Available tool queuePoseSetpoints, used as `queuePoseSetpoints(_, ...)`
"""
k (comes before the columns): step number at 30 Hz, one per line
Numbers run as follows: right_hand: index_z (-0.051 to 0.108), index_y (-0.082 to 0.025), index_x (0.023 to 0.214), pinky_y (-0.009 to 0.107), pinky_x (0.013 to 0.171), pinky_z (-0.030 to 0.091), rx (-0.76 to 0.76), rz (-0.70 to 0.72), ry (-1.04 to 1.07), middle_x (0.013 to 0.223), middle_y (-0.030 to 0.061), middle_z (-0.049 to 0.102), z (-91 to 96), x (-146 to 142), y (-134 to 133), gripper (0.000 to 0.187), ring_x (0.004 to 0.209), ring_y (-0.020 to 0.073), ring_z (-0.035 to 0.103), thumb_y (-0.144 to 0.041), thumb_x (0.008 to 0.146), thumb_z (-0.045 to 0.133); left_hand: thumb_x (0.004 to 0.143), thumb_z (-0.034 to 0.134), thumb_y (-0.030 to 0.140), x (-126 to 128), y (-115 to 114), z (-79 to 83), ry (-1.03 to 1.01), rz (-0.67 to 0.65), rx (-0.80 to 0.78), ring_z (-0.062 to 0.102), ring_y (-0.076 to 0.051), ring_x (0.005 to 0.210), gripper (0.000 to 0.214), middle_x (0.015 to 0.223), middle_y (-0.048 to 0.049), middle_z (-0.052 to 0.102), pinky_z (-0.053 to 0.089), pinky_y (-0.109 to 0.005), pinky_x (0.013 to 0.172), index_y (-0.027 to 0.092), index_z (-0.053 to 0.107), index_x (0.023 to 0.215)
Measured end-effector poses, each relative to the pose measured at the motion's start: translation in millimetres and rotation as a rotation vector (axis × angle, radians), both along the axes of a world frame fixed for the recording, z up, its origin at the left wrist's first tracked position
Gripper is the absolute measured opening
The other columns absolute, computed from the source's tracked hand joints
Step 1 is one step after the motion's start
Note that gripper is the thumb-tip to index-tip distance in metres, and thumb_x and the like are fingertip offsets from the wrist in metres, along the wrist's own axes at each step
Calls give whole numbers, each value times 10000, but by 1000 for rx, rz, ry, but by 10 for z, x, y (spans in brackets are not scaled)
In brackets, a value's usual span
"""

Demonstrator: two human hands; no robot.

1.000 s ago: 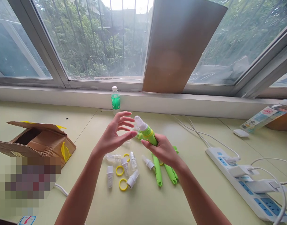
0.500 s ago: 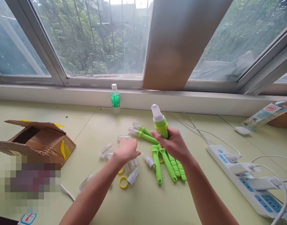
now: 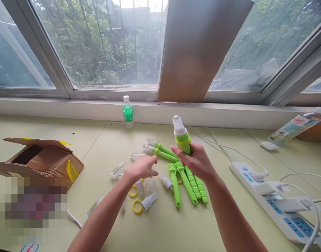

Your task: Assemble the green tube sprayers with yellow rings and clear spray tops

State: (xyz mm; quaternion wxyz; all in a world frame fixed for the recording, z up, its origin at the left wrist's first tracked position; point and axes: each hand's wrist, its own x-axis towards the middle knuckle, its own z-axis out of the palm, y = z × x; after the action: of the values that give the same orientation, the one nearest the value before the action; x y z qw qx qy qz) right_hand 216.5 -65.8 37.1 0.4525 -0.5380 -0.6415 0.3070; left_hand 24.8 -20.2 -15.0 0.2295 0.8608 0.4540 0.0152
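In my right hand (image 3: 195,159) is a green stick (image 3: 183,141) held upright, with a yellow ring, a white collar and a clear ribbed dome on top. My left hand (image 3: 143,168) hovers palm down over loose clear ribbed caps (image 3: 118,169), thumb and index finger apart; its other fingers are partly hidden. Near it lie a white tapered sleeve (image 3: 149,201), a second white sleeve (image 3: 165,181) and yellow rings (image 3: 137,206). Bare green handles (image 3: 175,185) lie below my right hand. Two green sticks with clear tips (image 3: 160,152) rest behind.
An open cardboard box (image 3: 47,157) stands at left. A green-labelled bottle (image 3: 128,112) is by the window ledge. At right lie a white power strip (image 3: 270,204) with plugs and cables, and a tilted large bottle (image 3: 294,126). One clear tube (image 3: 94,206) lies near my left forearm.
My right hand has shifted slightly right with the green stick. My left hand stays over the loose parts, its index finger now reaching a little further right. The view has shifted slightly.
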Motion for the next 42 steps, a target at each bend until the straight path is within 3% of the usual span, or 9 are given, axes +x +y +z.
queuePoseSetpoints(3, 402, -193, 628, 232, 430, 256, -12, 15, -25, 544, -55, 357, -2, -1, -4, 402, 474, 80, 322, -440, 833, 644, 794, 624, 435, -144, 46, 147, -129, 28, 20, 631, -202, 817, 311, 903, -40, 630, 480, -281, 643, 221, 597, 1017)
queuePoseSetpoints(7, 382, -199, 651, 225, 430, 237, -54, 65, -58, 575, -59, 316, -11, 6, -4, 398, 492, 77, 292, -448, 841, 627, 840, 593, 474, -364, 115, 363, -669, 191, 45, 633, -136, 639, 287, 898, -36, 637, 507, -261, 564, 198, 605, 918)
queuePoseSetpoints(11, 341, -205, 654, 225, 439, 210, -72, 111, -94, 600, -59, 279, -33, 27, 7, 405, 516, 78, 258, -431, 848, 615, 789, 692, 427, -507, 130, 535, -1150, 365, 166, 667, -135, 695, 294, 872, -26, 636, 576, -263, 630, 198, 611, 954)
queuePoseSetpoints(16, 329, -202, 644, 237, 461, 191, -83, 158, -185, 595, -55, 277, -43, 36, 20, 395, 532, 85, 250, -399, 852, 600, 769, 729, 373, -527, 66, 656, -1454, 419, 310, 647, -113, 703, 258, 950, -22, 600, 598, -252, 596, 225, 641, 960)
queuePoseSetpoints(23, 434, -190, 700, 241, 490, 220, -116, 273, -289, 621, -50, 307, -2, -21, -9, 260, 555, 95, 261, -347, 876, 544, 751, 753, 292, -452, -79, 740, -1372, 298, 410, 652, -119, 791, 307, 979, -12, 595, 598, -252, 700, 224, 598, 1006)
queuePoseSetpoints(31, 455, -210, 757, 226, 467, 288, -123, 238, -342, 618, -50, 411, -14, -96, -60, 196, 516, 104, 358, -336, 851, 573, 826, 661, 347, -307, -158, 687, -1024, 167, 93, 646, -157, 917, 347, 1019, -38, 611, 581, -290, 797, 210, 548, 1124)
queuePoseSetpoints(37, 488, -214, 848, 225, 479, 299, -52, 213, -329, 651, -55, 441, 23, -85, -86, 172, 539, 105, 348, -319, 830, 624, 810, 683, 362, -347, -113, 684, -1014, 217, 15, 659, -168, 897, 382, 986, -36, 630, 574, -296, 798, 203, 543, 1128)
queuePoseSetpoints(42, 570, -197, 888, 245, 555, 375, 90, 162, -408, 758, -6, 569, 46, -39, -85, 80, 624, 132, 473, -234, 835, 617, 781, 707, 407, -380, -125, 700, -1009, 260, -17, 670, -169, 818, 401, 887, -31, 648, 569, -273, 717, 194, 545, 1080)
